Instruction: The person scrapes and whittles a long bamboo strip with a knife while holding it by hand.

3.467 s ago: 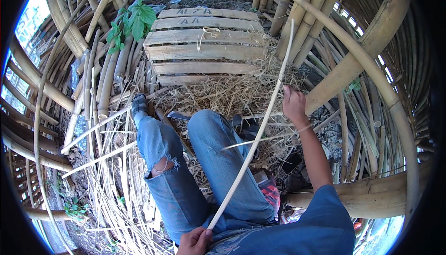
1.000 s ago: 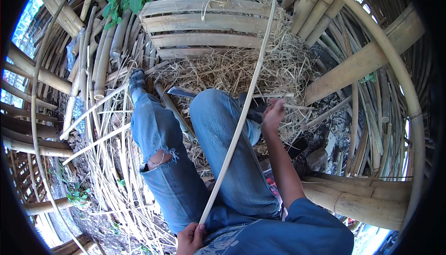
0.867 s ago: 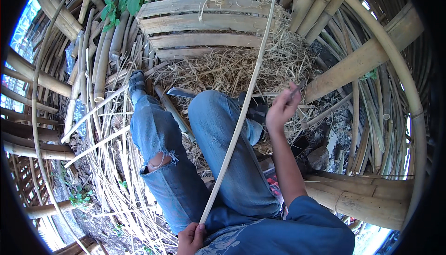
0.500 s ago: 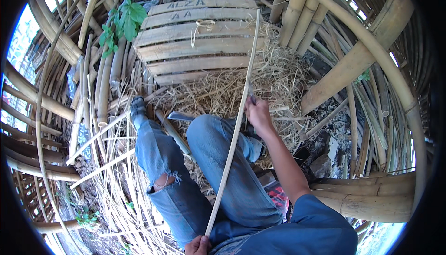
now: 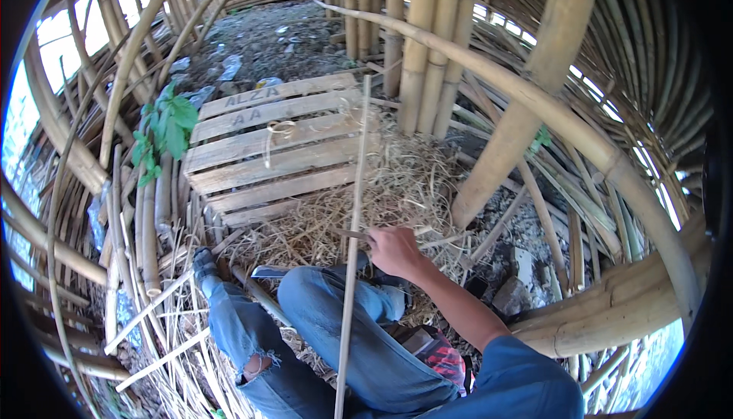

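Note:
A long pale bamboo strip (image 5: 352, 282) stands nearly upright in front of me, running from beside the wooden crate down past my knee to the lower edge. My right hand (image 5: 395, 251) is closed around a small knife, its handle hidden in the fingers. The brownish knife blade (image 5: 350, 233) points left and meets the strip, seemingly crossing it. My left hand is out of view, and so is the strip's lower end.
A slatted wooden crate (image 5: 275, 163) lies ahead, with a curled shaving on it. Bamboo shavings (image 5: 389, 178) cover the ground beyond my knees. A shiny flat blade-like thing (image 5: 269, 272) lies beside my knee. Thick bamboo poles (image 5: 496, 152) slant up at right; loose strips (image 5: 179, 365) lie at left.
The view has tilted up and turned right. My right hand and the knife have moved down the strip, toward me. My left hand, earlier holding the strip's near end, has left the view.

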`<state>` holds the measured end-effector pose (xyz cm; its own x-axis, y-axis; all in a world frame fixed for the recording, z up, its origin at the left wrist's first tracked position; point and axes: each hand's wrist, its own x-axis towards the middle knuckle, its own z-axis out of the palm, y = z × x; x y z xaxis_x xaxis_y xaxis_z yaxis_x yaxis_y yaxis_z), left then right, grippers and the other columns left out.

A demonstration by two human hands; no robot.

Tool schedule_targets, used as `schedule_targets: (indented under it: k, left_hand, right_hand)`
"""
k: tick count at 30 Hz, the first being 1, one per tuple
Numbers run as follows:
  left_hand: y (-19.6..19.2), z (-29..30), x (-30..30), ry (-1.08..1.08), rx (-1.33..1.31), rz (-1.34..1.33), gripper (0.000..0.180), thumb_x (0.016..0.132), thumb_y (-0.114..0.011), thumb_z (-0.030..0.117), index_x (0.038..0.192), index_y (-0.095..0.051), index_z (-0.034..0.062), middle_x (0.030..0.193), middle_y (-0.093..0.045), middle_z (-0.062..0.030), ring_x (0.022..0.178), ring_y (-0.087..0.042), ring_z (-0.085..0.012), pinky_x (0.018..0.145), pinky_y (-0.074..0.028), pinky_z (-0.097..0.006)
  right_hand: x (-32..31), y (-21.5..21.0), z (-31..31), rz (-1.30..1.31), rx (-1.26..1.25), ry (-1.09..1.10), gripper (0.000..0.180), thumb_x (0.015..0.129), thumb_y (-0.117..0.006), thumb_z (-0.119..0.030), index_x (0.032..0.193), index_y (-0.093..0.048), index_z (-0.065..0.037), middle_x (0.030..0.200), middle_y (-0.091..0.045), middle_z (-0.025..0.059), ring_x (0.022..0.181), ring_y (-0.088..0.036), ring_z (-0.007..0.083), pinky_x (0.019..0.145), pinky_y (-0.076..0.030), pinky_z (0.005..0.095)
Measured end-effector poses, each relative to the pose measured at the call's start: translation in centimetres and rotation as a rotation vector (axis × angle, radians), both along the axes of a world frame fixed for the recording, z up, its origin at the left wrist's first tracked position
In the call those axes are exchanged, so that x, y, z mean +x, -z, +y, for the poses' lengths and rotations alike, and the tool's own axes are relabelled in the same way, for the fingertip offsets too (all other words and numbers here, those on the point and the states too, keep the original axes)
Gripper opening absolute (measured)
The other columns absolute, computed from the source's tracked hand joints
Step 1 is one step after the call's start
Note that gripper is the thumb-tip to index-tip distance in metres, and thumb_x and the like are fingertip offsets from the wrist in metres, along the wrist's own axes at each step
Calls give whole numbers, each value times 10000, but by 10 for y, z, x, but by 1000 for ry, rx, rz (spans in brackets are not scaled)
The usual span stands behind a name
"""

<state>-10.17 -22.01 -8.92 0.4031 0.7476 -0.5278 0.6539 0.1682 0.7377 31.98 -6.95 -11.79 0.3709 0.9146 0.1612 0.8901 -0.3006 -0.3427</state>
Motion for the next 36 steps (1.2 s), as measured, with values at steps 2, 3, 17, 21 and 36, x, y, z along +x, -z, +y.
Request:
schedule_targets:
  k: [2, 3, 17, 21, 36]
  left_hand:
    - [-41, 28, 5, 180, -14, 44, 276, 930, -492, 257, 829, -615, 32, 738, -593, -196, 676, -570, -365, 620, -430, -436]
    - [-58, 45, 5, 390, -33, 90, 249, 915, -514, 233, 814, -622, 33, 753, -603, -197, 670, -579, -370, 615, -436, -436]
    - [-76, 151, 145, 53, -815, -1003, 340, 1015, -363, 310, 1119, -511, 22, 700, -483, -25, 536, -432, -108, 486, -362, -244]
    - [-98, 152, 168, 55, -459, -848, 247, 1022, -368, 227, 1010, -519, 33, 630, -367, 25, 492, -276, -64, 434, -229, -228]
    - [-106, 143, 131, 134, 380, -397, 185, 975, -437, 114, 883, -545, -6, 562, -463, -22, 523, -423, -65, 487, -341, -263]
  right_hand:
    - [0, -9, -9, 27, 229, 19, 69, 821, -582, -129, 790, -612, -74, 604, -594, 78, 545, -607, 254, 518, -456, 404]
    - [2, -18, -11, 77, 326, 10, 60, 820, -581, -113, 784, -606, -72, 603, -581, 92, 561, -601, 278, 520, -451, 407]
    - [-41, -94, -18, 149, 641, -372, 76, 732, -562, 19, 765, -559, -50, 589, -532, 99, 507, -565, 251, 462, -414, 361]
    - [-36, -106, -20, 236, 721, -113, 61, 779, -583, 1, 774, -577, -59, 547, -522, 58, 450, -520, 147, 424, -400, 322]
    - [-51, -105, -32, -69, 531, -386, 193, 653, -447, 87, 755, -563, -29, 598, -534, 89, 516, -562, 241, 476, -436, 355]
